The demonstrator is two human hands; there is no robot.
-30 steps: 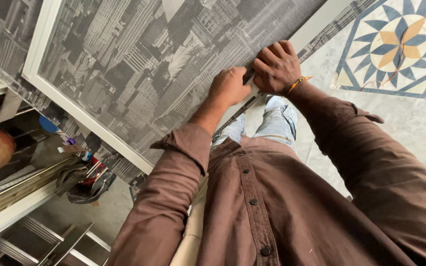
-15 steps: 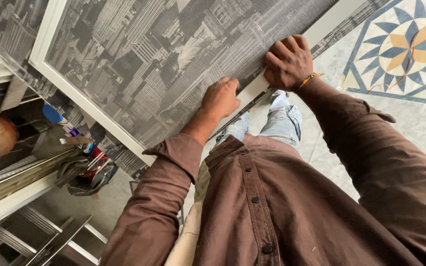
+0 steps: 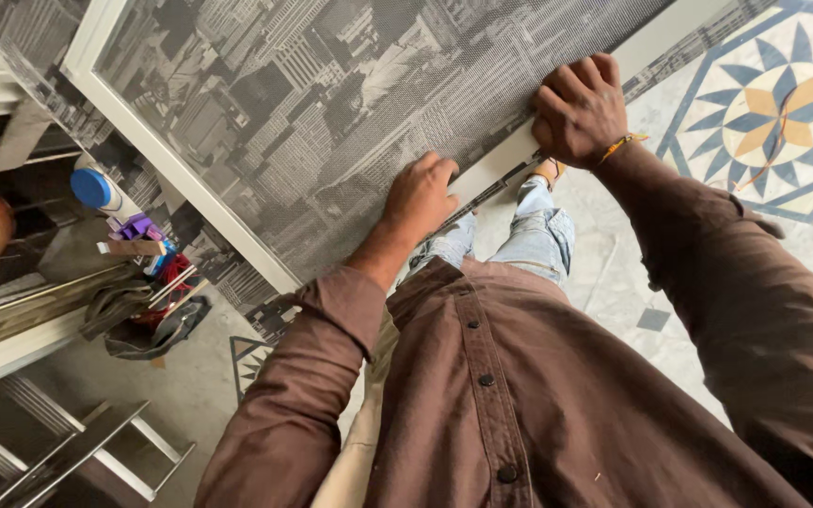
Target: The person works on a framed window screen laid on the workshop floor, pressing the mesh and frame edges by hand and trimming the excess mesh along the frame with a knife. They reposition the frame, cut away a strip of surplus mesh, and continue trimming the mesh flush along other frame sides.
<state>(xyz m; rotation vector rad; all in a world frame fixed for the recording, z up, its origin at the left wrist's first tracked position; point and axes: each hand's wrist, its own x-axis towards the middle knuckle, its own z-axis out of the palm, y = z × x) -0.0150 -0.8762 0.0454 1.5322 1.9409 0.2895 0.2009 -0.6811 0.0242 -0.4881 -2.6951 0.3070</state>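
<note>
Here the large panel (image 3: pixel 331 122), covered with a grey cityscape print and edged by a white frame (image 3: pixel 181 183), fills the upper left and centre of the frame, and both hands sit on its lower right edge. The left hand (image 3: pixel 421 193), near the centre, lies palm-down with fingers spread flat on the print, gripping nothing. The right hand (image 3: pixel 578 108), in the upper right, is curled over the white edge strip; a thin dark blade-like tool (image 3: pixel 491 193) runs along that edge between the hands, but whether the right hand grips it I cannot tell. Below lies a pale marble floor (image 3: pixel 613 273) with a star-patterned inlay (image 3: pixel 783 103) at far right. At left, a blue-capped bottle (image 3: pixel 101 193) and a tool bag (image 3: pixel 148 320) rest by metal rails (image 3: pixel 68 452).
</note>
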